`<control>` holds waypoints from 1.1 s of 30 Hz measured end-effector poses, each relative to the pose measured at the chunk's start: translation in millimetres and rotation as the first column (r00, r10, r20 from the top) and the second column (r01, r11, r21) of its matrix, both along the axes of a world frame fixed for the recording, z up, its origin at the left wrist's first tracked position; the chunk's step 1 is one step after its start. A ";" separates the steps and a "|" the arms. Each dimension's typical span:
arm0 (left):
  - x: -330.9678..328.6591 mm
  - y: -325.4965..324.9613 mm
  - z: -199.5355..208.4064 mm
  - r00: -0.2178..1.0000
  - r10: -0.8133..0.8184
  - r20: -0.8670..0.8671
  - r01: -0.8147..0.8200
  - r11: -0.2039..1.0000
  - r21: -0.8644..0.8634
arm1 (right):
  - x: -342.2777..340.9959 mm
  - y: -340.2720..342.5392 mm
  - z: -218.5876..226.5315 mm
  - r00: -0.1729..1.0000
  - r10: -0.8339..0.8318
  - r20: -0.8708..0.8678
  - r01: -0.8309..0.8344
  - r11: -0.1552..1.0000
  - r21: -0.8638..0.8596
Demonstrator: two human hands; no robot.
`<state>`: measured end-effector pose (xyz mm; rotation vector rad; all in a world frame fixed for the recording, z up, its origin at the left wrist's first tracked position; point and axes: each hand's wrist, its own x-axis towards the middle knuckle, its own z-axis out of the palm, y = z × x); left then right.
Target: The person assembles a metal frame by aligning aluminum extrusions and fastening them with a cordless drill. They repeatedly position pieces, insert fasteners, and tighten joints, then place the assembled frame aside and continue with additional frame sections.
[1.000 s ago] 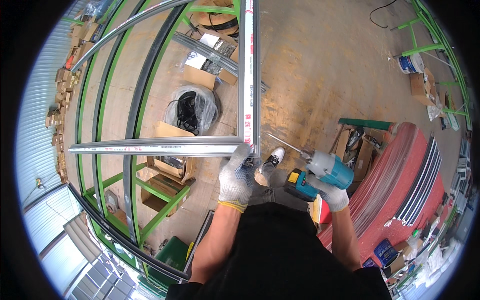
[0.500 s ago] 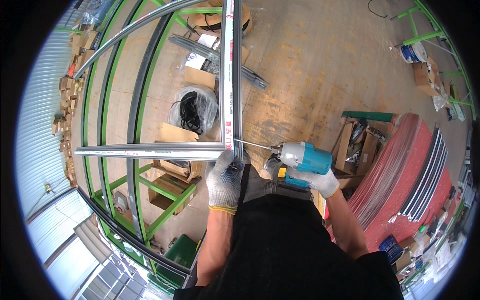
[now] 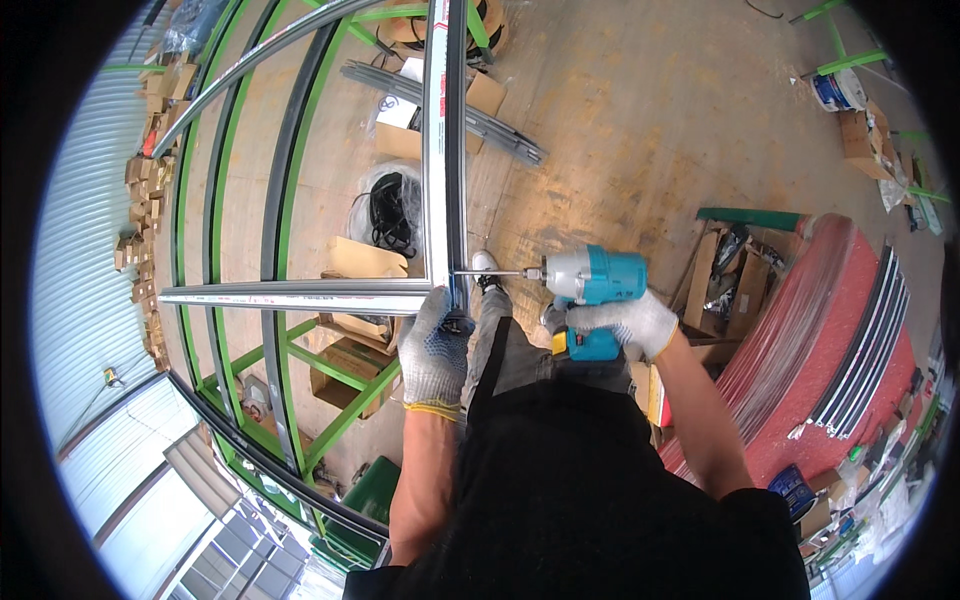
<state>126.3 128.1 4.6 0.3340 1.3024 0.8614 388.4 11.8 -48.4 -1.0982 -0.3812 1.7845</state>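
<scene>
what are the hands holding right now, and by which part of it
The right hand holds the teal and grey power tool by its handle; the left hand grips the frame at its near corner.

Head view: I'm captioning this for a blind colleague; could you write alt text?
A person's gloved right hand holds a teal cordless driver, its bit pointing left at a grey-and-white frame, while the gloved left hand is at the frame's corner. A green rack stands at left; a red surface is at right.
</scene>
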 end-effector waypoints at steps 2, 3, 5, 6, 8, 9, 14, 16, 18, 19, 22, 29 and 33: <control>-6.4 -0.1 -0.4 1.000 0.011 -0.020 -0.012 1.000 -0.024 | 6.6 7.4 -4.5 0.981 0.030 0.194 -0.042 0.997 0.060; -9.6 0.6 -1.1 1.000 0.005 -0.030 -0.006 0.999 -0.031 | 8.0 10.8 -5.9 0.950 -0.018 0.311 -0.019 0.993 0.116; -16.4 2.0 -2.5 0.998 -0.016 -0.060 0.013 0.999 -0.046 | 13.8 18.8 -8.5 0.794 -0.102 0.599 -0.164 0.913 0.373; -19.2 2.1 -3.4 0.997 -0.023 -0.067 0.021 0.999 -0.032 | 17.3 22.9 -9.3 0.660 -0.187 0.728 -0.287 0.833 0.474; -25.0 3.6 -4.3 0.994 -0.043 -0.098 0.043 0.999 -0.002 | 24.0 30.3 -9.7 0.627 -0.137 0.767 -0.364 0.819 0.444; -28.0 4.5 -4.0 0.991 -0.027 -0.129 0.024 1.000 -0.020 | 25.9 33.9 -9.9 0.599 -0.121 0.791 -0.407 0.805 0.431; -39.4 11.4 -2.9 0.992 -0.021 -0.128 0.021 1.000 -0.002 | 5.9 46.3 -17.3 0.938 0.172 0.302 -0.227 0.961 0.159; -46.5 11.7 0.3 0.988 -0.047 -0.147 0.045 0.999 -0.019 | -10.6 39.6 -19.3 0.961 0.179 0.213 -0.194 0.980 0.052; -54.1 12.8 3.0 0.977 -0.075 -0.199 0.065 0.996 -0.057 | -28.5 27.7 -21.4 0.965 0.127 0.229 -0.144 0.988 0.059; -57.4 13.9 3.7 0.978 -0.070 -0.195 0.062 0.997 -0.050 | -36.1 23.1 -23.8 0.932 0.125 0.342 -0.168 0.981 0.100; -64.9 17.7 4.2 0.981 -0.089 -0.173 0.084 0.996 -0.037 | -49.8 18.7 -36.3 0.845 0.065 0.531 -0.189 0.965 0.182; -62.9 24.8 0.6 0.988 -0.022 -0.151 0.018 0.999 -0.032 | -44.8 22.8 -48.0 0.632 0.020 0.775 -0.350 0.899 0.262; -64.1 25.4 1.3 0.991 -0.013 -0.134 0.013 1.000 -0.002 | -51.7 21.1 -46.2 0.567 -0.032 0.823 -0.376 0.879 0.293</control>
